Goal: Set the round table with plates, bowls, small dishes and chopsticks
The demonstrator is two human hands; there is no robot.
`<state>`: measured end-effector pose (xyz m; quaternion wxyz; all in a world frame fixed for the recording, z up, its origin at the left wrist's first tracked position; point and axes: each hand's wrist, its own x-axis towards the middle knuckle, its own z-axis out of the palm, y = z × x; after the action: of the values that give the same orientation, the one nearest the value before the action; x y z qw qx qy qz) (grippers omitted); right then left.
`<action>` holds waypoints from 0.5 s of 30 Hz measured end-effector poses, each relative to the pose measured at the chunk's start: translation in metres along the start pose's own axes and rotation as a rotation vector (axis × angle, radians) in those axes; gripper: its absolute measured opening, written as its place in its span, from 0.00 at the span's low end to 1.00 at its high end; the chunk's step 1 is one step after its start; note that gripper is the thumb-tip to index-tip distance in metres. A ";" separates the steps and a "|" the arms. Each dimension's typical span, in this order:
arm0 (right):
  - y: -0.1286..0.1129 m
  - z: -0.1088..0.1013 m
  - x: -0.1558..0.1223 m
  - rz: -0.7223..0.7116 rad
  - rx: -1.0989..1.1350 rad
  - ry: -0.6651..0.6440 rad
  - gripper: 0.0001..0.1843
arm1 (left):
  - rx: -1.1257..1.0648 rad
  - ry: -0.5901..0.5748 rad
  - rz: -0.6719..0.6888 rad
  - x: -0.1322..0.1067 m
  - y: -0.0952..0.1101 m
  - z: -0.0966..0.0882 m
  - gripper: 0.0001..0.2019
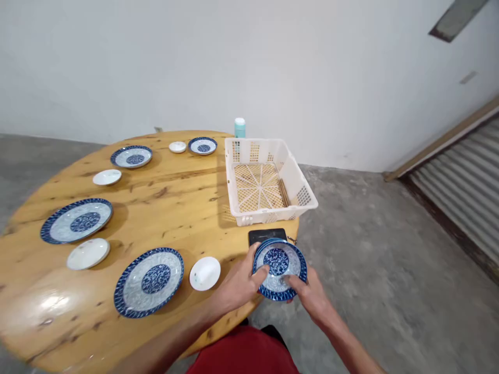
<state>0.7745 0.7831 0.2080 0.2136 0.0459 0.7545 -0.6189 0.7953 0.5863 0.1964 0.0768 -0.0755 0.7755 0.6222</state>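
Observation:
A small stack of blue-and-white dishes (279, 280) is held between my two hands, over the table's right edge and tilted towards me. My left hand (247, 275) grips its left side, thumb on the top dish's inner face. On the right side, my right hand (307, 293) closes on the rim with its thumb inside too; its other fingers are mostly hidden underneath. Just behind the stack lies a flat black object (267, 235), partly covered by the dishes. Left of my left hand, a small white bowl (205, 274) sits beside a large blue-rimmed plate (132, 298).
A white plastic basket (253, 214) with thin brown sticks (284, 193) inside stands on the round wooden table (167, 208). Behind it is a turquoise bottle (239, 129). More patterned plates (76, 221) and white dishes (89, 254) line the table's left side. Concrete floor (370, 249) lies to the right.

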 end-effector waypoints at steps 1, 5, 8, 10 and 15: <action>-0.013 -0.002 0.014 -0.011 -0.011 -0.007 0.20 | -0.035 -0.009 0.013 0.014 0.009 -0.006 0.30; -0.066 -0.005 0.066 -0.062 -0.035 -0.038 0.17 | -0.157 -0.046 0.067 0.067 0.040 -0.027 0.27; -0.101 -0.007 0.104 -0.047 -0.034 -0.069 0.17 | -0.229 -0.044 0.044 0.105 0.062 -0.040 0.25; -0.119 -0.008 0.131 -0.012 -0.032 -0.096 0.15 | -0.264 -0.037 0.009 0.129 0.076 -0.046 0.23; -0.143 -0.012 0.220 0.134 -0.051 -0.185 0.09 | -0.272 0.003 -0.133 0.200 0.090 -0.054 0.12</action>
<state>0.5249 0.7189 0.2574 0.3244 0.0333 0.7422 -0.5855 0.5789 0.5488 0.2514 0.1057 -0.1373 0.6773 0.7150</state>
